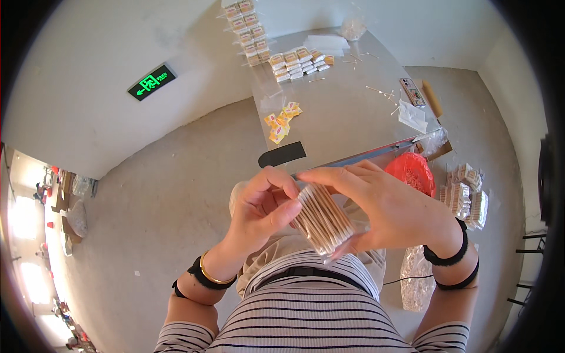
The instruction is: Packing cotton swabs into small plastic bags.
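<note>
Clear-plastic pk of slim tan cotton swabs [325, 220] | L hand [259, 203] clamped on L edge | R hand [391, 203] ditto, R side | grey flat-topped table [347, 109] ahead

Free room over table [347, 97], upper centre, packets [294, 59] blocking above, red bag [402, 163] right of centre, swab pack [323, 219] blocking middle

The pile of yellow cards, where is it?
In the head view, the yellow cards lie near the left edge of the grey table, between the black strip and the stacked packs.
</note>
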`<state>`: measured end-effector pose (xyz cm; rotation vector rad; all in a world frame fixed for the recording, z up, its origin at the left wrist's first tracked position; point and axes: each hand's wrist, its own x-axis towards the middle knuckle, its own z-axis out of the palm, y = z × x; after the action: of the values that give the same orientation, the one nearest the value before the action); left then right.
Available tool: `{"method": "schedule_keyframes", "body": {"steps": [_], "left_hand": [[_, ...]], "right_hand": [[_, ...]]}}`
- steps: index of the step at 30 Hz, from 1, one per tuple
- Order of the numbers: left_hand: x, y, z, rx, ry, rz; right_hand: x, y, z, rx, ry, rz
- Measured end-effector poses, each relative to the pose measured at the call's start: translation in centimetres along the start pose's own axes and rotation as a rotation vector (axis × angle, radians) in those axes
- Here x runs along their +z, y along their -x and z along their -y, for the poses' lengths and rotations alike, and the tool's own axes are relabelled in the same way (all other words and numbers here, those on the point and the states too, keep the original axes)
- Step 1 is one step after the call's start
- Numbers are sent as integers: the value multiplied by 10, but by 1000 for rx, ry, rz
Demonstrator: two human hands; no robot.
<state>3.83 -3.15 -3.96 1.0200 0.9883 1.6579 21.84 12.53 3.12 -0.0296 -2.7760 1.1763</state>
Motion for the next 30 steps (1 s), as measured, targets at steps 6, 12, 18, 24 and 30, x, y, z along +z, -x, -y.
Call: {"method": "schedule_keyframes", "body": {"steps": [6,12,18,24,30], "left_hand": [[-3,-2,10,-126,234,-202],[-7,-2,27,-285,491,-303],[-14,3,43,-370,649,-282],[-13,4,50,-375,726,-263],[-13,3,49,-363,695,-285]], "right_hand": [[9,2,0,5,90,-219],[23,5,3,-84,190,-493],[36,14,11,-94,237,-612],[53,5,9,-110,235,-659],[56,1,7,-131,263,-678]]}}
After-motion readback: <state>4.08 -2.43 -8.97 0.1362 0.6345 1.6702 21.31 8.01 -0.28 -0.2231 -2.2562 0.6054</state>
